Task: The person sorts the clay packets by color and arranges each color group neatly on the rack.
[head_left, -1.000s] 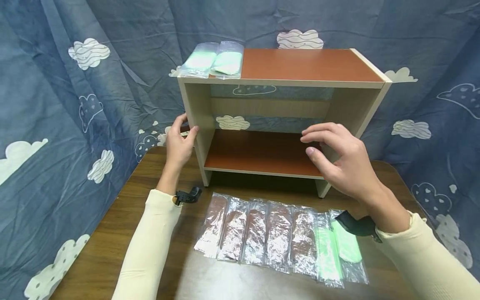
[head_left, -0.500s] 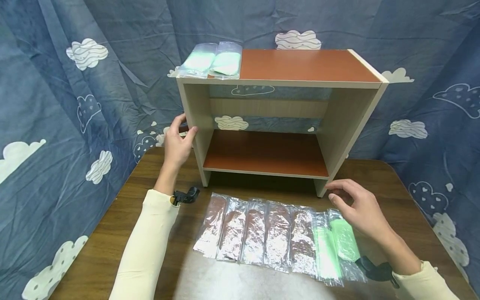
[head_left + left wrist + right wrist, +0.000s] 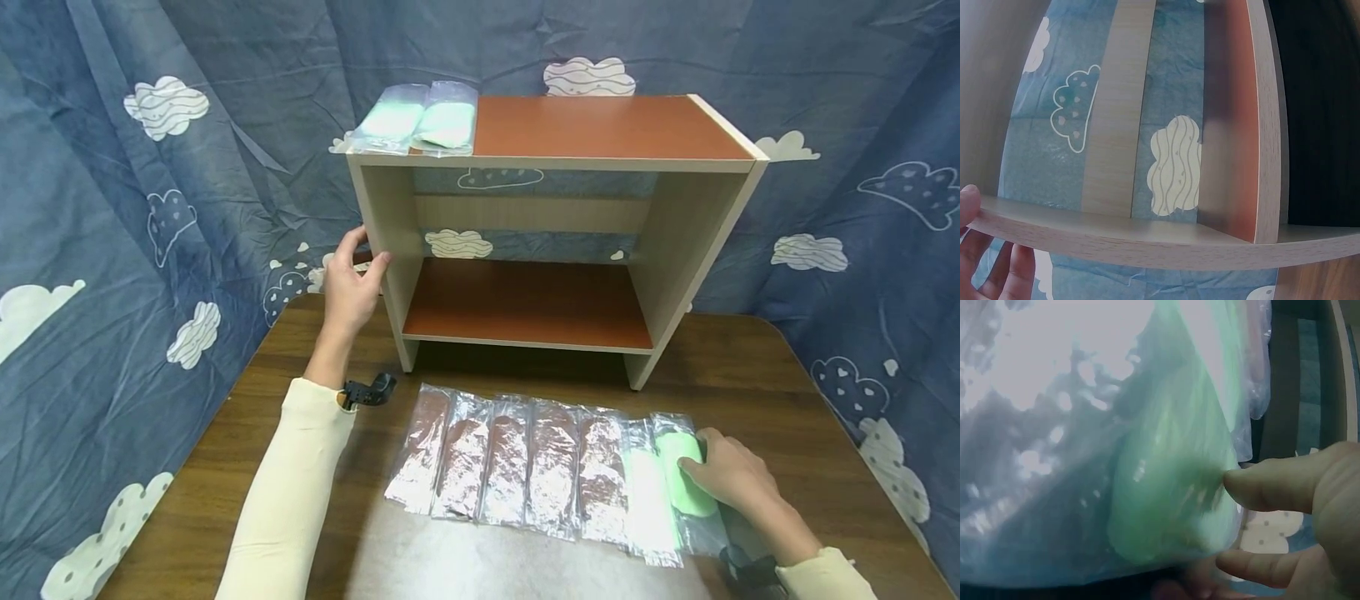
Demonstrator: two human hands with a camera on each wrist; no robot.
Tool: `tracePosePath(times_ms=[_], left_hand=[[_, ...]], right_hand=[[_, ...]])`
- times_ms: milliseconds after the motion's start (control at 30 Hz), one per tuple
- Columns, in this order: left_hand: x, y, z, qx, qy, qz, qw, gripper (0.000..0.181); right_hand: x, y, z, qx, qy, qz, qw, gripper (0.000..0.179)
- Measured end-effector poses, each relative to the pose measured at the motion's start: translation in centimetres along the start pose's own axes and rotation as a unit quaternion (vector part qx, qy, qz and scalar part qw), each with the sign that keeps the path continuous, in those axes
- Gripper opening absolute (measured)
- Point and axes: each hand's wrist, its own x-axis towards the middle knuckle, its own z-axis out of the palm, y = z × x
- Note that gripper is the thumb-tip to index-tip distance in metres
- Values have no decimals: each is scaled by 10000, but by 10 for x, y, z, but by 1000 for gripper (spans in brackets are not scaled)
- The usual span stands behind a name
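My left hand (image 3: 352, 287) grips the left side panel (image 3: 387, 250) of a small wooden shelf unit, thumb inside and fingers outside; the left wrist view shows the thumb (image 3: 967, 205) across the panel's edge. On the table, my right hand (image 3: 731, 471) pinches the right edge of a clear plastic packet (image 3: 686, 483) with something soft and light green inside. Seen from the right wrist, the thumb (image 3: 1272, 484) lies on the packet's face and the fingers curl at its edge, partly hidden. Left of it lies another green packet (image 3: 648, 500).
Several brown packets (image 3: 506, 458) continue the row leftward on the wooden table (image 3: 300, 400). Two pale green packets (image 3: 446, 121) lie on the shelf unit's top board (image 3: 600, 125), at its left end. A blue cloud-patterned curtain (image 3: 247, 100) hangs behind.
My right hand has come down from in front of the shelf's right side to the rightmost green packet and taken its edge. My left hand keeps its grip on the side panel.
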Motion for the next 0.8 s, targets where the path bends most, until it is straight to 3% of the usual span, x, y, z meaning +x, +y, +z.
tracePosePath(times_ms=[167, 433, 567, 800], left_hand=[[0, 0, 0, 8, 20, 41, 10000, 41], [1, 1, 1, 152, 43, 0, 9999, 41], [0, 2, 1, 181, 34, -65, 9998, 41], [0, 2, 1, 179, 57, -45, 9998, 41]], right_hand=[[5, 3, 6, 369, 96, -65, 9993, 76], [7, 12, 2, 1655, -708, -82, 9836, 86], [7, 16, 1, 1908, -946, -273, 9767, 80], [7, 18, 0, 2193, -869, -414, 9709, 74]])
